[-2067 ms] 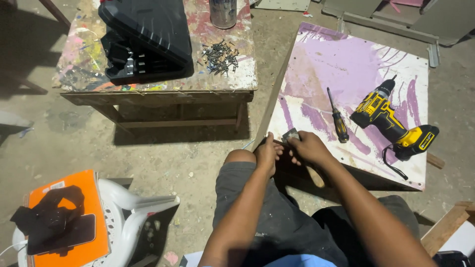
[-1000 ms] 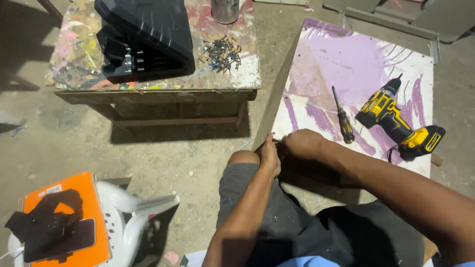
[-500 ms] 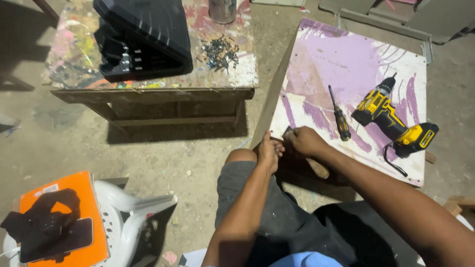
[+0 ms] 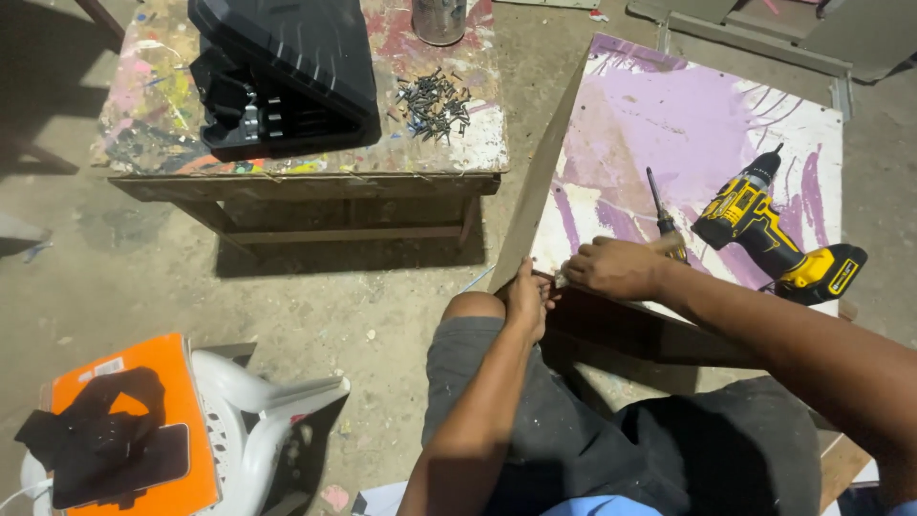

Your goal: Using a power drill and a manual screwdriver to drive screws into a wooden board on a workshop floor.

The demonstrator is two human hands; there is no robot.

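Far to the left of my hands and below them, I see an orange flat package (image 4: 153, 401) lying on a white plastic chair (image 4: 258, 420), with a black strap-like object (image 4: 100, 444) on top of it; a small pale label sits at its upper edge. Up and left of my hands stands a paint-spattered wooden table (image 4: 153, 105) carrying an open black tool case (image 4: 287, 72), a heap of dark screws (image 4: 435, 100) to the right of the case, and a metal can (image 4: 439, 17) behind the screws.

My left hand (image 4: 527, 298) rests just above my knee, fingers curled at the near corner of the white board smeared with purple paint (image 4: 669, 124). My right hand (image 4: 611, 268) is close beside it, nearly touching, closed down on the same corner of the board. Whether either hand pinches some small part there I cannot tell; the fingers hide it.

Just right of my right hand a screwdriver (image 4: 659, 205) lies on the board, its handle partly under my knuckles. Further right lies a yellow-and-black cordless drill (image 4: 774, 239), also on the board.
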